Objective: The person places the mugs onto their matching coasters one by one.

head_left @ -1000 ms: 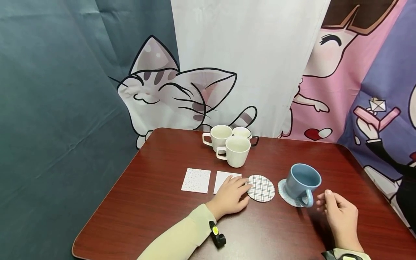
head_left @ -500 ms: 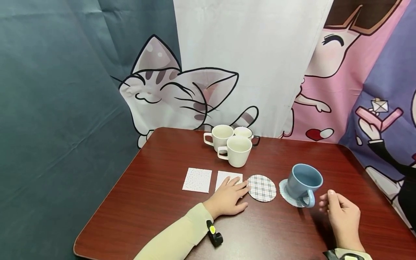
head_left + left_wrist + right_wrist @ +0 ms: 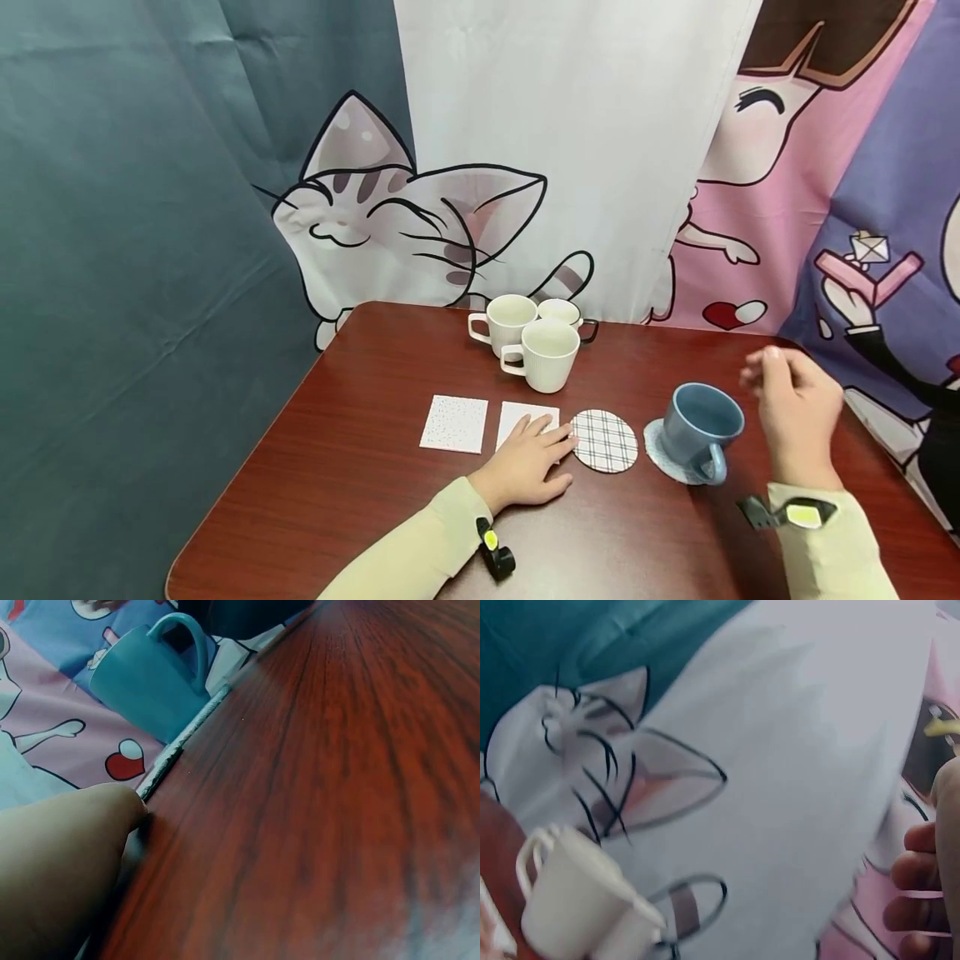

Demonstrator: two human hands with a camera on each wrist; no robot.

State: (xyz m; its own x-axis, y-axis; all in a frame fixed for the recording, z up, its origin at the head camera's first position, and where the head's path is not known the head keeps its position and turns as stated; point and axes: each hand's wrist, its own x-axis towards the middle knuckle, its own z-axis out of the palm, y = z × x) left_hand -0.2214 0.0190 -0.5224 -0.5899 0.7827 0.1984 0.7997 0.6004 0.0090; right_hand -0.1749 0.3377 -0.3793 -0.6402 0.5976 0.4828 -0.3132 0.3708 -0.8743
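My left hand point(image 3: 521, 465) lies with spread fingers over the near part of a white square coaster point(image 3: 513, 414). Its fingertips reach the left edge of a round plaid coaster point(image 3: 606, 442). On a pale blue round coaster point(image 3: 660, 454) stands a blue mug point(image 3: 699, 425), upright, handle toward the near side; the left wrist view also shows this blue mug point(image 3: 150, 682) beyond my thumb point(image 3: 67, 855). Raised to the right of the mug and apart from it, my right hand point(image 3: 801, 408) has loosely curled fingers and holds nothing. Those curled fingers point(image 3: 919, 900) show in the right wrist view.
Toward the back edge two ribbed white mugs point(image 3: 551, 358) stand close together with a white cup with a black handle point(image 3: 559, 312). Left of my left hand lies a speckled square coaster point(image 3: 454, 423). A printed curtain point(image 3: 600, 125) hangs behind the brown table point(image 3: 337, 467).
My right hand has risen from beside the blue mug's handle to a higher place farther back. My left hand has shifted slightly left off the plaid coaster. The mugs have stayed put.
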